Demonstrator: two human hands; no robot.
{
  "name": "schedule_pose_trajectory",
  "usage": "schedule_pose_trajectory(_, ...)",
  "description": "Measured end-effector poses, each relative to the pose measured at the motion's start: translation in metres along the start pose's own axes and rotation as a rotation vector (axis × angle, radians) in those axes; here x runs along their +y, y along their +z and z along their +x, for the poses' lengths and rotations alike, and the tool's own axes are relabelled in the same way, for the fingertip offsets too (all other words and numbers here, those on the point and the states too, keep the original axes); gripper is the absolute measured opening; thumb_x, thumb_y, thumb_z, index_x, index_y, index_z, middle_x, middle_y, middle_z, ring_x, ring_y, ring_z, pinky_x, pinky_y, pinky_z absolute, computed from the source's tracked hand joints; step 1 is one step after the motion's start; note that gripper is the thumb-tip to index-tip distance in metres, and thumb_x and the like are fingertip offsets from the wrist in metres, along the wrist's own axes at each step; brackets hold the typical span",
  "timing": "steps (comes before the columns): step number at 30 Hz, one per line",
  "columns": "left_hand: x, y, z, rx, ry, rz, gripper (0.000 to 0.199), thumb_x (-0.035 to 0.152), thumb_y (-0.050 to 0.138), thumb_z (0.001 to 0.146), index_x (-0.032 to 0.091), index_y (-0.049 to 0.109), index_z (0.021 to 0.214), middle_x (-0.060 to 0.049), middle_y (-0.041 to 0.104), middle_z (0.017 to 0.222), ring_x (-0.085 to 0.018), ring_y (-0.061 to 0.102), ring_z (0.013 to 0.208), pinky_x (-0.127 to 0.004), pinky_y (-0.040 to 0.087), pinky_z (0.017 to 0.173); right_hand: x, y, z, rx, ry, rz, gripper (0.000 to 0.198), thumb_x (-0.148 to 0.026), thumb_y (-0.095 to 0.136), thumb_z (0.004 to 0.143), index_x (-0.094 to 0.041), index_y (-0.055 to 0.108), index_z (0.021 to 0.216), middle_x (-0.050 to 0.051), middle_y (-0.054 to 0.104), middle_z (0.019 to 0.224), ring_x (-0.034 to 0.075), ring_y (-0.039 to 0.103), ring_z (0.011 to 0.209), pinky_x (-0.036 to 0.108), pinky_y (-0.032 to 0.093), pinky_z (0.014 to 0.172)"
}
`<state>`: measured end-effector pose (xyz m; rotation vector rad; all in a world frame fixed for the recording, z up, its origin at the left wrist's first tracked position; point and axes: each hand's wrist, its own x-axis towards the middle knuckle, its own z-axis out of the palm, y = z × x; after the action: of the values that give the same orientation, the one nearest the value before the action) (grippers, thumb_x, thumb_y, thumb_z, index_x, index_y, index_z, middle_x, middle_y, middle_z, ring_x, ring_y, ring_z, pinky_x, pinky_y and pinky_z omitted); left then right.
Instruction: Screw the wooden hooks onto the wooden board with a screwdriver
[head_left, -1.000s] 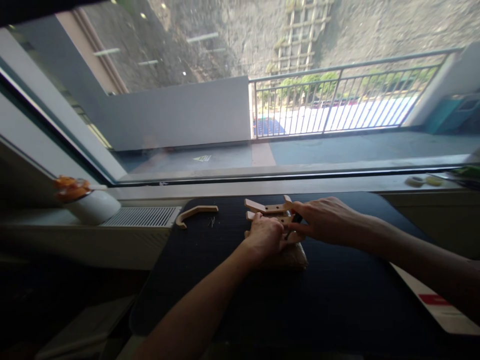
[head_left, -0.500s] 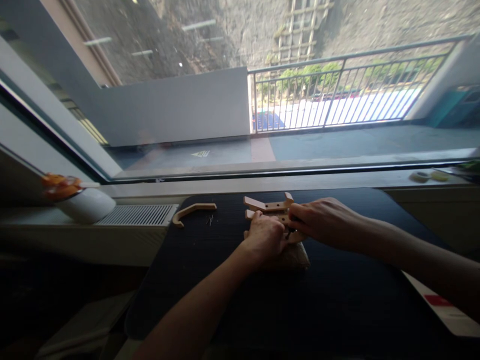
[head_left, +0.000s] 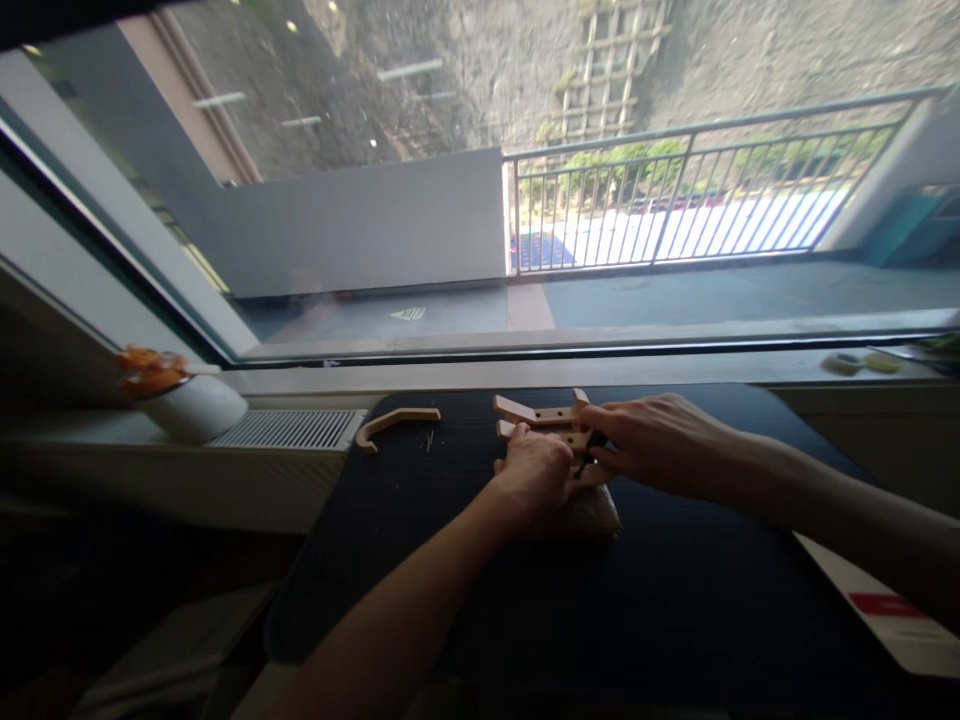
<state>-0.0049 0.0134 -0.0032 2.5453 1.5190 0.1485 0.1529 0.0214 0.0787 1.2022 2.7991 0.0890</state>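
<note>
My right hand is closed around the black handle of a screwdriver, whose tip points down at the nearest wooden hook. My left hand is closed over that hook, and its fingers hide much of it. Beyond the hands lie a second wooden hook and a third wooden hook with dark screw holes and upturned ends. Under the hands sits a brownish wrapped block, partly covered. Whether the screwdriver tip touches a screw is hidden.
Another curved wooden hook lies at the dark table's far left, beside several small screws. A white pot with orange flowers stands on the left sill. A pale board with a red stripe is at the right edge.
The whole view has shifted slightly, moving the scene a little right and down. My right hand has turned a bit at the screwdriver, showing more of its handle. My left hand keeps its hold.
</note>
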Motion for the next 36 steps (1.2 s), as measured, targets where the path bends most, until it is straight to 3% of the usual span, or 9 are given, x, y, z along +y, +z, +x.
schedule_pose_trajectory(3,-0.001,0.001,0.0,0.005,-0.007,-0.006,0.024,0.037,0.059,0.084,0.018,0.072,0.078,-0.007,0.073,0.096,-0.027,0.064,0.094,-0.053,0.03,0.103,0.005,0.0,-0.002,-0.025,-0.111,0.029,0.009,-0.013,0.053,0.086,-0.018,0.061,0.084,0.003,0.071,0.085,0.018,0.067,0.071,0.026,0.03,0.054)
schedule_pose_trajectory(8,-0.002,0.0,0.0,-0.015,0.008,-0.025,0.023,0.036,0.059,0.084,0.019,0.072,0.078,-0.007,0.072,0.093,-0.026,0.063,0.094,-0.05,0.032,0.101,0.008,0.008,-0.001,0.01,-0.151,-0.015,0.007,-0.014,0.054,0.088,-0.017,0.059,0.084,0.004,0.07,0.079,0.018,0.067,0.068,0.026,0.03,0.052)
schedule_pose_trajectory(10,-0.002,-0.001,-0.001,-0.022,0.001,-0.019,0.022,0.037,0.059,0.084,0.019,0.072,0.078,-0.006,0.072,0.093,-0.026,0.063,0.095,-0.049,0.032,0.101,0.008,0.012,0.001,0.013,-0.103,-0.037,0.011,-0.021,0.05,0.093,-0.016,0.059,0.088,0.005,0.069,0.074,0.019,0.067,0.064,0.027,0.028,0.049)
schedule_pose_trajectory(14,0.0,-0.004,-0.002,-0.034,-0.009,-0.013,0.021,0.036,0.061,0.083,0.019,0.071,0.078,-0.006,0.072,0.096,-0.026,0.063,0.096,-0.049,0.03,0.103,0.002,0.012,0.005,-0.026,0.132,-0.075,0.029,-0.035,0.042,0.097,-0.012,0.06,0.097,0.009,0.068,0.065,0.025,0.068,0.063,0.028,0.029,0.047)
schedule_pose_trajectory(18,0.002,-0.006,-0.002,-0.033,-0.008,-0.002,0.022,0.036,0.06,0.084,0.018,0.07,0.078,-0.006,0.072,0.092,-0.026,0.063,0.093,-0.048,0.032,0.101,-0.006,0.007,0.009,-0.046,0.205,-0.096,0.032,-0.03,0.037,0.098,-0.009,0.061,0.099,0.013,0.069,0.07,0.027,0.069,0.066,0.029,0.034,0.048)
schedule_pose_trajectory(24,0.0,-0.001,0.0,-0.023,-0.01,0.01,0.022,0.038,0.063,0.082,0.018,0.071,0.081,-0.007,0.073,0.089,-0.027,0.064,0.091,-0.048,0.032,0.1,-0.005,0.002,0.001,-0.017,0.107,-0.034,0.032,-0.036,0.048,0.094,-0.012,0.059,0.111,0.01,0.072,0.079,0.027,0.07,0.073,0.028,0.034,0.053)
schedule_pose_trajectory(27,-0.002,0.003,0.001,-0.008,-0.003,-0.001,0.023,0.036,0.061,0.082,0.017,0.072,0.078,-0.009,0.073,0.09,-0.028,0.064,0.091,-0.05,0.031,0.101,0.002,0.001,-0.005,0.005,-0.032,0.001,0.011,-0.023,0.053,0.09,-0.018,0.062,0.094,0.006,0.072,0.087,0.022,0.069,0.073,0.026,0.03,0.052)
schedule_pose_trajectory(31,-0.003,0.005,0.001,0.001,-0.001,-0.035,0.024,0.036,0.058,0.084,0.017,0.072,0.079,-0.008,0.072,0.089,-0.027,0.064,0.091,-0.052,0.03,0.102,0.007,0.007,-0.004,0.027,-0.146,-0.021,0.011,-0.009,0.054,0.087,-0.017,0.061,0.082,0.004,0.07,0.082,0.016,0.066,0.066,0.026,0.029,0.051)
schedule_pose_trajectory(36,-0.002,-0.001,-0.001,-0.027,0.004,-0.005,0.023,0.037,0.059,0.083,0.018,0.072,0.084,-0.008,0.072,0.09,-0.027,0.063,0.092,-0.048,0.031,0.099,0.009,0.015,0.004,0.032,-0.142,-0.114,0.011,-0.015,0.055,0.089,-0.016,0.062,0.081,0.005,0.068,0.072,0.018,0.064,0.061,0.026,0.027,0.048)
